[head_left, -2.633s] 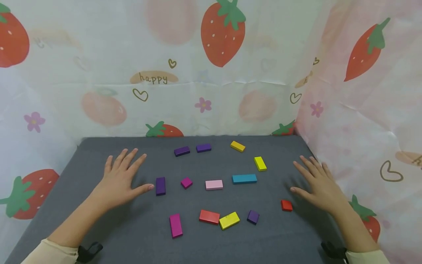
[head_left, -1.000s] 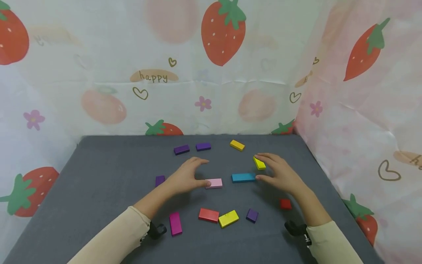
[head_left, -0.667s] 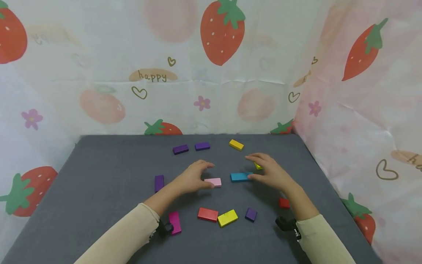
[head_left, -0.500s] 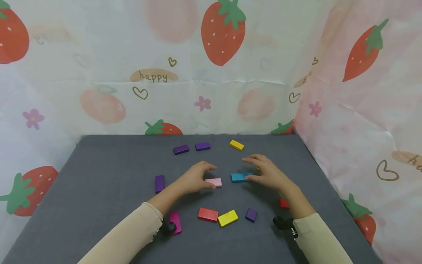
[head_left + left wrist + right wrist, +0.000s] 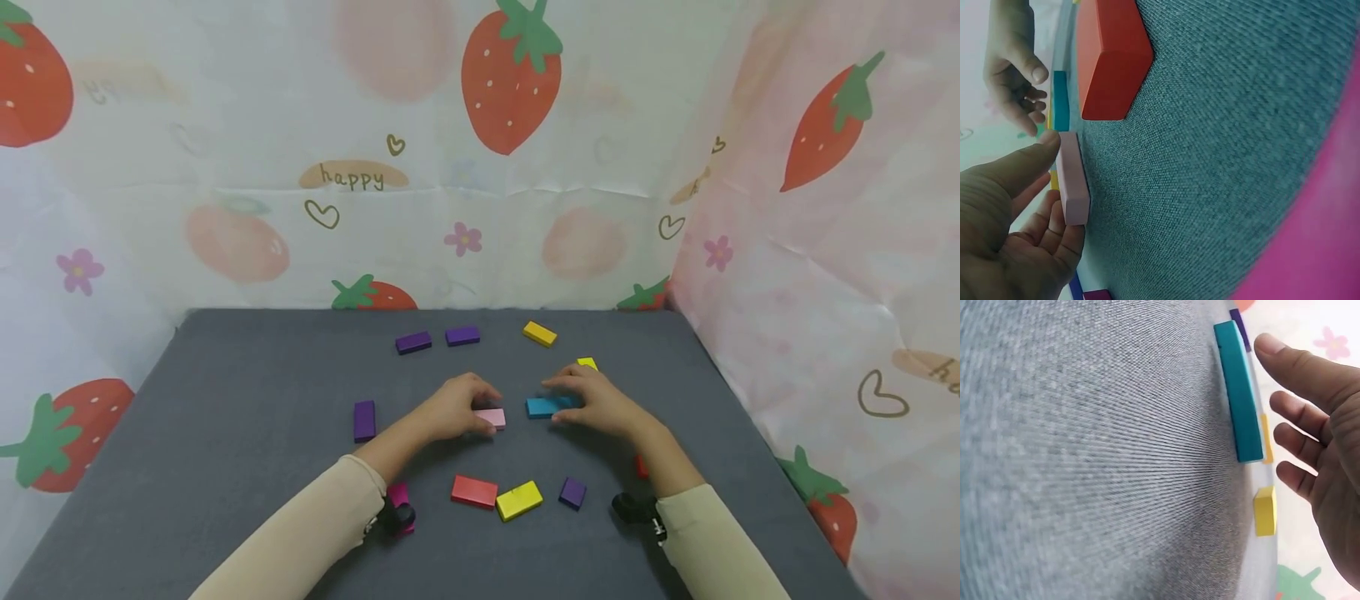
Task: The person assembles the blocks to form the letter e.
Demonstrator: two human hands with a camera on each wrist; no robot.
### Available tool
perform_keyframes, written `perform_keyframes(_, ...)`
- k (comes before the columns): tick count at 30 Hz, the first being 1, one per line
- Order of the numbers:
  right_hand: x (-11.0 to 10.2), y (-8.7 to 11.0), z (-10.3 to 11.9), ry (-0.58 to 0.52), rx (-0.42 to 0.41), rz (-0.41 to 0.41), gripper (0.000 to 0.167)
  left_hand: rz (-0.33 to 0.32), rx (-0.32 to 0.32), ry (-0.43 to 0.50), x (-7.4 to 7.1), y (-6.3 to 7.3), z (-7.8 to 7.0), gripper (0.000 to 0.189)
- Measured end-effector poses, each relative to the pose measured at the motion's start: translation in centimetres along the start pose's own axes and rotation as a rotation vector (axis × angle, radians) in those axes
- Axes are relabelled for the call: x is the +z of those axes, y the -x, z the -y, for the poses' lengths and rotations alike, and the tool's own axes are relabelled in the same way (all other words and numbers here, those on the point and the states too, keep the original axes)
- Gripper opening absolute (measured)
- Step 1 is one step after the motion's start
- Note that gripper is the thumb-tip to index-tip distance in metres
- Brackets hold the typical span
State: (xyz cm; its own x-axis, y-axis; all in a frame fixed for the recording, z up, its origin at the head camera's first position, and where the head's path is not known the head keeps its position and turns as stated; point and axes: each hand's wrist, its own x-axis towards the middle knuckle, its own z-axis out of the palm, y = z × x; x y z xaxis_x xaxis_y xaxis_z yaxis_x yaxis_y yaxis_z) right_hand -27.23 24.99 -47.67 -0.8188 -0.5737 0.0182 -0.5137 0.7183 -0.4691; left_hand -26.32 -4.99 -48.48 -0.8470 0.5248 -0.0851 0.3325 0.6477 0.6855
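right grip (image 5: 1338, 469) near a teal block (image 5: 1239, 394) on grey cloth (image 5: 1097, 425), a yellow block (image 5: 1265, 511) nearby

1 pink block (image 5: 492, 418), 1 blue block (image 5: 546, 408) — 4 purple blocks (image 5: 364, 422), 3 yellow (image 5: 519, 501), 2 red (image 5: 474, 492), 2 magenta (image 5: 398, 493)

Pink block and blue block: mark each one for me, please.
Pink block (image 5: 1072, 169): left wrist view, middle of its long face.
Blue block (image 5: 1239, 394): right wrist view, middle of its long face.

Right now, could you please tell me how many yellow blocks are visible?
3: a yellow block at the back, a second partly hidden behind the right hand, and a third in front, beside a red block. More may be hidden.
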Motion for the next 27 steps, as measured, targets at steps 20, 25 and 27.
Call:
perform_keyframes(20,1.0,-0.5,-0.8,-0.108,0.057,0.050,0.043,0.010,-0.061,-0.005,0.3,-1.0,-0.2,0.032)
perform_keyframes(25,1.3,-0.6,-1.0,-0.112,0.064,0.050,0.040,-0.018,-0.062,0.015,-0.2,-1.8,-0.5,0.032)
perform_keyframes(27,1.4,-0.7,-1.0,-0.112,0.060,0.043,0.039,-0.022,-0.068,0.018,-0.4,-2.2,-0.6,0.032)
